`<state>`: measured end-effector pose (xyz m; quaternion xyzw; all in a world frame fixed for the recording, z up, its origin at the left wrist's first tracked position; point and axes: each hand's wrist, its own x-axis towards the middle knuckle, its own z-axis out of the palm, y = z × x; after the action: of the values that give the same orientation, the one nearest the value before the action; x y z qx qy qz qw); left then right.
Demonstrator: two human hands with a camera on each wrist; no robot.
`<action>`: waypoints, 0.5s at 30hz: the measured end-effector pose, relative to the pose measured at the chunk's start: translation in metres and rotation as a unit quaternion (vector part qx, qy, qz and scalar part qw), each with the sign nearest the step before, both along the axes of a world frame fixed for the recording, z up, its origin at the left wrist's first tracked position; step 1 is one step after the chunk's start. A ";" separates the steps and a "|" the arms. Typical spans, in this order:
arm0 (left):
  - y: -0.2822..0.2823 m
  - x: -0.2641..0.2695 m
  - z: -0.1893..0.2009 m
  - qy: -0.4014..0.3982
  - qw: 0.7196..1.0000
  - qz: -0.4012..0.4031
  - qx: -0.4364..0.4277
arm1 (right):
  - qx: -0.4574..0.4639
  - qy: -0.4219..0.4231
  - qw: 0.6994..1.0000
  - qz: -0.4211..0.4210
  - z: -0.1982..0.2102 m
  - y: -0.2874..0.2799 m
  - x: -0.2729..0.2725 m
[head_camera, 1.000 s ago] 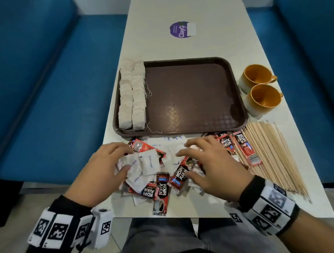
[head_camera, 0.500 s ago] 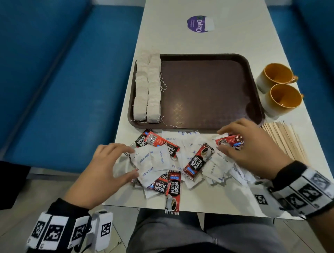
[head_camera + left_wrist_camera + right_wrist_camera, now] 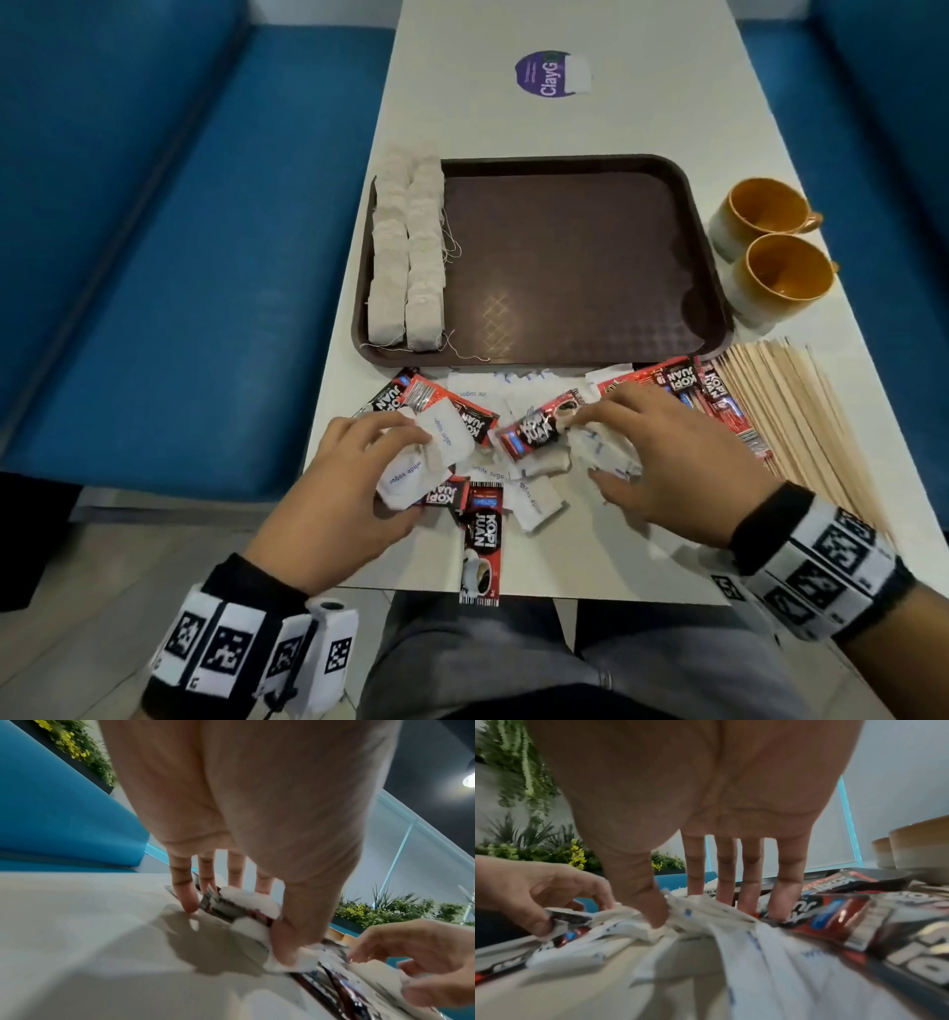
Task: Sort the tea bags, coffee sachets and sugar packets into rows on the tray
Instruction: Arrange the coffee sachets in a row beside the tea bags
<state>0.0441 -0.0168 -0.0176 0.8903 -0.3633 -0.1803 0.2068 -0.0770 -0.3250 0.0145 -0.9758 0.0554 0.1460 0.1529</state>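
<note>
Both hands, left hand and right hand, pinch white sugar packets between thumb and fingers.

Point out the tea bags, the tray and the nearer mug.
tea bags [image 3: 408,246], head view, middle of the two rows.
tray [image 3: 565,246], head view, bare floor.
nearer mug [image 3: 747,295], head view, pale outer wall.

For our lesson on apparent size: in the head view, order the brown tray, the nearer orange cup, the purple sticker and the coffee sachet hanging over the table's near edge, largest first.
1. Brown tray
2. Nearer orange cup
3. Coffee sachet and purple sticker: similar, and the sachet lies nearer the camera, so unranked.
</note>
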 end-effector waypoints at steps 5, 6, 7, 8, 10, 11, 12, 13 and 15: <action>0.000 0.002 0.006 -0.016 0.995 0.061 -0.079 | 0.062 -0.048 0.995 -0.065 0.006 -0.008 0.006; 0.000 0.003 0.007 -0.014 0.992 0.079 -0.094 | 0.071 -0.060 0.993 -0.077 0.006 -0.010 0.007; 0.002 0.003 0.008 -0.010 0.990 0.096 -0.106 | 0.078 -0.070 0.991 -0.089 0.007 -0.012 0.007; 0.003 0.004 0.008 -0.005 0.987 0.113 -0.118 | 0.084 -0.076 0.989 -0.100 0.007 -0.014 0.008; 0.005 0.004 0.008 0.001 0.978 0.151 -0.141 | 0.101 -0.077 0.984 -0.122 0.008 -0.017 0.008; 0.005 0.004 0.009 0.003 0.973 0.175 -0.149 | 0.108 -0.075 0.983 -0.130 0.007 -0.018 0.008; 0.006 0.005 0.009 0.007 0.968 0.198 -0.154 | 0.114 -0.073 0.981 -0.136 0.007 -0.019 0.009; 0.005 0.004 0.010 0.014 0.964 0.214 -0.157 | 0.117 -0.072 0.981 -0.139 0.007 -0.020 0.009; 0.004 0.002 0.011 0.027 0.960 0.228 -0.159 | 0.128 -0.075 0.978 -0.145 0.007 -0.021 0.011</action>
<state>0.0461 -0.0128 -0.0065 0.8999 -0.1693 -0.0921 0.3913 -0.0662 -0.3457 0.0216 -0.9381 0.1654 0.0546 0.2994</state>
